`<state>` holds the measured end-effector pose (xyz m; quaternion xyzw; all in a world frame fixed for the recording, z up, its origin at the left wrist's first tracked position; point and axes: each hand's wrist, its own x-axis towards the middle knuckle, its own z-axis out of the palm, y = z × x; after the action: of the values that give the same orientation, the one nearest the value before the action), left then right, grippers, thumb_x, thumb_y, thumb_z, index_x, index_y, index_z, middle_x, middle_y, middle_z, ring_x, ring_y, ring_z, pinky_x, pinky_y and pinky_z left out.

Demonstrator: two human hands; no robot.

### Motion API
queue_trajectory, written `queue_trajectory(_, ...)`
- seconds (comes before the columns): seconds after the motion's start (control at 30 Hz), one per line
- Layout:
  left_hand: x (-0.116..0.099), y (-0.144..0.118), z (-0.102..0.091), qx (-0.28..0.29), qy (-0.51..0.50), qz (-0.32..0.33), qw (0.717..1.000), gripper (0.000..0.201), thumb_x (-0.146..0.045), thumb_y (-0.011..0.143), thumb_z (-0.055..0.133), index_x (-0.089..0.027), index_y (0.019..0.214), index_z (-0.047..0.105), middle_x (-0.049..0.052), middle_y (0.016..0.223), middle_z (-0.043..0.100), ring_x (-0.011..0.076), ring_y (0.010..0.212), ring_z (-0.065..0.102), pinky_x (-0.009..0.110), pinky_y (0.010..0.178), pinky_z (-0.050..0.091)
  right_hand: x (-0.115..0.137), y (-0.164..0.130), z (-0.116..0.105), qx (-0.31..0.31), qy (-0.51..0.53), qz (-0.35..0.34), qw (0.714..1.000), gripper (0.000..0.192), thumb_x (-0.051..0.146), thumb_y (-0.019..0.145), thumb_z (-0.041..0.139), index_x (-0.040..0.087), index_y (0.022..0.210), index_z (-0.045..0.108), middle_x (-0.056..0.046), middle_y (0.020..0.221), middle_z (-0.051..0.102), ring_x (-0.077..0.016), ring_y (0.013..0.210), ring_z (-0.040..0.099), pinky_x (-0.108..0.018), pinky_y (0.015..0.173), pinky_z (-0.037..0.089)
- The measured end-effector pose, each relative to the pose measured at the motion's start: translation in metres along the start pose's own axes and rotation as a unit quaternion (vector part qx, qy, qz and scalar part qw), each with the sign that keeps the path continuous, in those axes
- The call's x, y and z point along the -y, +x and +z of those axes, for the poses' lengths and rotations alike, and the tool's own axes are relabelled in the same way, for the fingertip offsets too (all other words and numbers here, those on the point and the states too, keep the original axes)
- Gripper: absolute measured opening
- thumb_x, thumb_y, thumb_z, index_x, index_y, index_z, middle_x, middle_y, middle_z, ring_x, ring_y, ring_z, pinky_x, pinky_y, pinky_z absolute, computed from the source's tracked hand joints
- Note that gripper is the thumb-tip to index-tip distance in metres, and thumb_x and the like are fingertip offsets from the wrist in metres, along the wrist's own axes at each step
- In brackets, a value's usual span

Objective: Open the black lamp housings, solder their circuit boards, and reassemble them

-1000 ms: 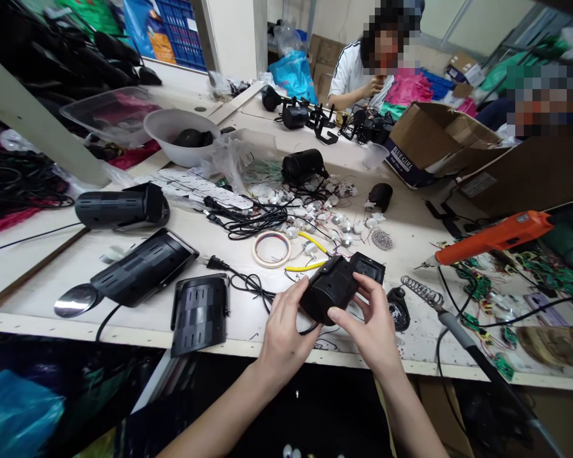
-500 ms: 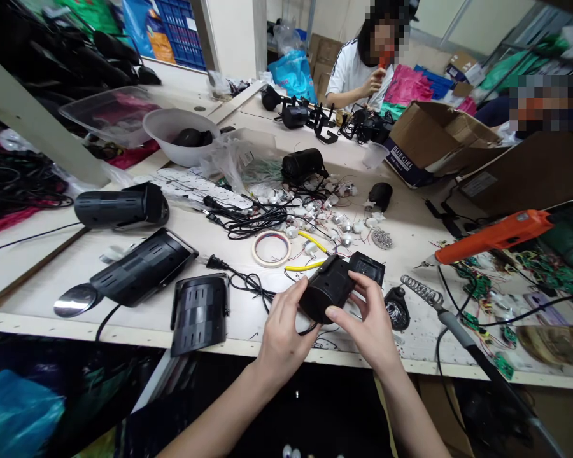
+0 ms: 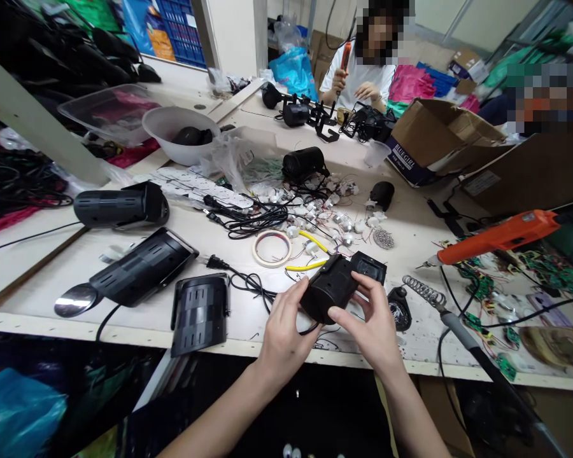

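Between my two hands is a black cylindrical lamp housing (image 3: 328,289), tilted over the front part of the bench. My left hand (image 3: 286,324) grips its left side, fingers curled round the edge. On the other side, the fingers and thumb of my right hand (image 3: 370,312) press against the housing. A black square-framed part (image 3: 368,270) lies just behind my right fingers. To the right of that hand rests a small black part with a clear lens (image 3: 399,309). A black cord with a plug (image 3: 241,278) runs toward my left hand.
Several black lamp housings (image 3: 143,267) lie at the left. A masking tape roll (image 3: 271,249), yellow-handled pliers (image 3: 310,264) and small wired white parts (image 3: 346,222) sit behind. At right are an orange electric screwdriver (image 3: 499,236) and a soldering iron (image 3: 463,334). A co-worker (image 3: 358,79) sits opposite.
My hands and the housing stay almost where they were. Across the bench, the co-worker's orange tool has moved from near the head down and to the left.
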<state>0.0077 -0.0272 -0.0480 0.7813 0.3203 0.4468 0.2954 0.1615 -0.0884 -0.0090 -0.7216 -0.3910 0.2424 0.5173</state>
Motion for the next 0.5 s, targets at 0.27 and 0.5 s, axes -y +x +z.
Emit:
queue_trajectory(0.27, 0.0028, -0.0009, 0.0029, -0.020, 0.003, 0.010, 1.000, 0.068, -0.020, 0.085, 0.071, -0.020, 0.145, 0.039, 0.016, 0.132, 0.061, 0.0261, 0.120, 0.060, 0.037, 0.089, 0.060, -0.0031, 0.0001, 0.0001, 0.012, -0.010, -0.004, 1.000, 0.062, 0.043, 0.071, 0.080, 0.028, 0.126, 0.054, -0.009, 0.131, 0.048, -0.0289, 0.125, 0.052, -0.053, 0.108, 0.045)
queue_trajectory(0.5, -0.0024, -0.0050, 0.0075, -0.044, -0.083, -0.148, 0.985, 0.068, -0.024, 0.074, 0.081, -0.019, 0.134, 0.049, 0.013, 0.122, 0.066, 0.0219, 0.099, 0.070, 0.035, 0.082, 0.061, 0.0065, 0.0060, 0.0048, 0.020, -0.100, -0.036, 0.994, 0.062, 0.047, 0.069, 0.079, 0.025, 0.123, 0.059, -0.010, 0.126, 0.046, -0.0317, 0.130, 0.046, -0.053, 0.107, 0.044)
